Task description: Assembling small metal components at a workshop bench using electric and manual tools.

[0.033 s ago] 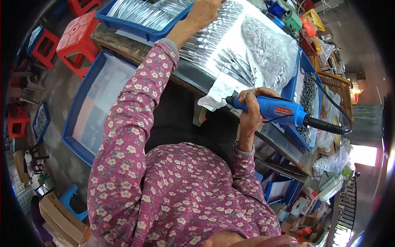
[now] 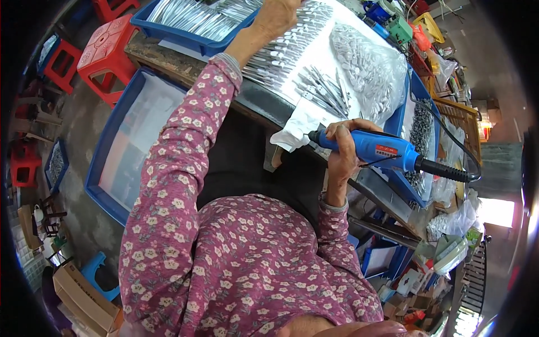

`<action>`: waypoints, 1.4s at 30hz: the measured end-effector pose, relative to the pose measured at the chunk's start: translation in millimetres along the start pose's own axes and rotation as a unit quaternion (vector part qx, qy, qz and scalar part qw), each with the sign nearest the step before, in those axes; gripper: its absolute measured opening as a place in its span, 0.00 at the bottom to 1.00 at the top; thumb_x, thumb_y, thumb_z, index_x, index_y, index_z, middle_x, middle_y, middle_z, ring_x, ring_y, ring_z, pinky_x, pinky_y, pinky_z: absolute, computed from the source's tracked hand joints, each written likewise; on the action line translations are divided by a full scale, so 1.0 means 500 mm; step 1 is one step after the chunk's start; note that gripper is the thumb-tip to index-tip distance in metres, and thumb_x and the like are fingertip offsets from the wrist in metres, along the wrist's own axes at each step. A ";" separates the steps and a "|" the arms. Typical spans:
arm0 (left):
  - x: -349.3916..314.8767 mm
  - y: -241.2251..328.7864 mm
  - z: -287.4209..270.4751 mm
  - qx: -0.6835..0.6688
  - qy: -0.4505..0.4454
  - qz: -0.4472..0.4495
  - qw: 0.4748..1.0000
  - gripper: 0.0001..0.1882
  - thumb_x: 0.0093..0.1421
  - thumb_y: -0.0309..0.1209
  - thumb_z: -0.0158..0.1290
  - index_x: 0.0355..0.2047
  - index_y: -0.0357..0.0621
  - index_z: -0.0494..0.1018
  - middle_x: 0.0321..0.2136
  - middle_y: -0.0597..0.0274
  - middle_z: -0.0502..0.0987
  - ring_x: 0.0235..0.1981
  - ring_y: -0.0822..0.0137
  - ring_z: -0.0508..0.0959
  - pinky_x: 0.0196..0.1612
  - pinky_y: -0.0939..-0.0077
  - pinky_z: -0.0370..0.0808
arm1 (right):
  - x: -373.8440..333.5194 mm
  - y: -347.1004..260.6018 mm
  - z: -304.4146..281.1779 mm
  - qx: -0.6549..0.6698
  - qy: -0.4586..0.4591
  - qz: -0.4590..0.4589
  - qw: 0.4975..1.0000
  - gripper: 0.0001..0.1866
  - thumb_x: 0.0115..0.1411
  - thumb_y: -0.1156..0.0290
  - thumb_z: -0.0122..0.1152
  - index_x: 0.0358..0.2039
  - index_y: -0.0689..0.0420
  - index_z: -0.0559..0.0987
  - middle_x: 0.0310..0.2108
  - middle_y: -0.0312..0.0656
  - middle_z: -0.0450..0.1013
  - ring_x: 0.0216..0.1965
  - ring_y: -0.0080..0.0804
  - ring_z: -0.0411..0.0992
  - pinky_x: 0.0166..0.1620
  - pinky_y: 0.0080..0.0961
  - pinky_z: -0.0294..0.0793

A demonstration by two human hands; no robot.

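Note:
My right hand (image 2: 343, 151) is wrapped round a blue electric screwdriver (image 2: 373, 149), whose black nose points left over the table's near edge. Its tip is close to a crumpled white sheet (image 2: 293, 130) hanging at that edge. At the far end of the table, my left hand (image 2: 276, 18) has its fingers curled above rows of slim metal parts (image 2: 285, 53). The top of the picture cuts off its fingertips, and anything they hold is hidden. Loose metal strips (image 2: 324, 92) lie between the rows and a clear bag of small metal pieces (image 2: 365, 67).
A blue tray of long silvery strips (image 2: 193, 19) stands at the table's far left. To the right is a blue bin of small dark parts (image 2: 420, 132). A large blue tray (image 2: 129, 146) and red stools (image 2: 106, 53) stand at left. The screwdriver's black cable (image 2: 449, 171) trails right.
My left hand and forearm have shifted very slightly to the left. The right hand and the screwdriver stay where they were.

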State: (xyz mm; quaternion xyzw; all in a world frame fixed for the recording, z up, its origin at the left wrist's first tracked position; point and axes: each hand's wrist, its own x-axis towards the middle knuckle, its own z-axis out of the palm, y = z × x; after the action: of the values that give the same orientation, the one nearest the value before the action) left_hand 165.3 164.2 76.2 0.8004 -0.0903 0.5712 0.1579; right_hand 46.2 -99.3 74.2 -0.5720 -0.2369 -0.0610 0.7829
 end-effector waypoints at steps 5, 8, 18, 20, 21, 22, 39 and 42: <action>0.037 0.119 -0.110 -0.163 0.071 -0.076 0.981 0.07 0.56 0.24 0.47 0.35 0.36 0.66 0.28 0.50 0.71 0.31 0.53 0.73 0.31 0.68 0.68 | 0.008 0.004 -0.003 0.003 -0.005 0.002 1.000 0.17 0.49 0.83 0.52 0.40 0.59 0.63 0.21 0.41 0.65 0.21 0.29 0.66 0.31 0.29 0.68; -0.002 0.202 -0.154 -0.225 0.057 -0.173 0.957 0.05 0.57 0.25 0.46 0.31 0.35 0.66 0.23 0.55 0.70 0.26 0.62 0.74 0.27 0.73 0.68 | 0.010 0.001 0.000 0.012 -0.004 0.006 1.000 0.18 0.49 0.82 0.52 0.42 0.59 0.63 0.21 0.41 0.65 0.21 0.29 0.65 0.32 0.29 0.68; -0.233 0.375 -0.185 -0.459 -0.199 -0.582 0.641 0.13 0.55 0.26 0.46 0.40 0.32 0.63 0.18 0.60 0.70 0.15 0.76 0.67 0.19 0.82 0.65 | 0.027 -0.022 -0.001 0.017 -0.004 -0.017 1.000 0.16 0.49 0.81 0.52 0.39 0.63 0.64 0.19 0.42 0.64 0.20 0.30 0.65 0.30 0.31 0.68; -0.241 0.386 -0.181 -0.447 -0.220 -0.578 0.647 0.14 0.54 0.23 0.44 0.41 0.33 0.61 0.19 0.58 0.71 0.15 0.75 0.69 0.18 0.82 0.65 | 0.041 -0.024 -0.014 0.028 0.001 -0.031 0.999 0.14 0.48 0.80 0.53 0.37 0.63 0.65 0.18 0.42 0.64 0.19 0.32 0.65 0.29 0.32 0.67; -0.242 0.388 -0.177 -0.450 -0.223 -0.581 0.640 0.14 0.54 0.23 0.44 0.41 0.33 0.61 0.19 0.58 0.71 0.15 0.75 0.69 0.18 0.82 0.65 | 0.045 -0.025 -0.019 0.034 0.004 -0.031 0.999 0.14 0.48 0.80 0.53 0.37 0.64 0.65 0.18 0.42 0.64 0.19 0.32 0.65 0.29 0.32 0.67; -0.242 0.388 -0.175 -0.447 -0.219 -0.588 0.637 0.14 0.53 0.22 0.45 0.41 0.33 0.60 0.19 0.57 0.71 0.15 0.75 0.69 0.18 0.81 0.66 | 0.047 -0.026 -0.016 0.033 0.004 -0.040 0.999 0.13 0.48 0.80 0.54 0.36 0.63 0.66 0.18 0.42 0.65 0.18 0.32 0.65 0.29 0.32 0.67; -0.263 0.393 -0.144 -0.463 -0.200 -0.610 0.611 0.13 0.54 0.23 0.47 0.38 0.36 0.59 0.17 0.55 0.73 0.13 0.72 0.71 0.12 0.81 0.67 | 0.075 0.021 -0.031 0.075 -0.100 -0.012 0.992 0.11 0.51 0.75 0.55 0.34 0.64 0.68 0.20 0.41 0.65 0.22 0.33 0.66 0.30 0.32 0.67; -0.275 0.389 -0.146 -0.457 -0.184 -0.624 0.607 0.12 0.54 0.23 0.47 0.38 0.36 0.60 0.16 0.56 0.72 0.13 0.73 0.71 0.12 0.82 0.66 | 0.060 0.014 0.012 0.073 -0.099 -0.038 0.992 0.12 0.51 0.75 0.55 0.36 0.64 0.68 0.20 0.42 0.66 0.21 0.33 0.67 0.30 0.32 0.68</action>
State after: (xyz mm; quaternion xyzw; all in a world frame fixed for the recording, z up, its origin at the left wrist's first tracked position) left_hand -8.0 3.6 -2.4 0.5752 0.1544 0.0603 0.8010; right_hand 73.0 -86.0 82.9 -0.5075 -0.3383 -0.0167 0.7923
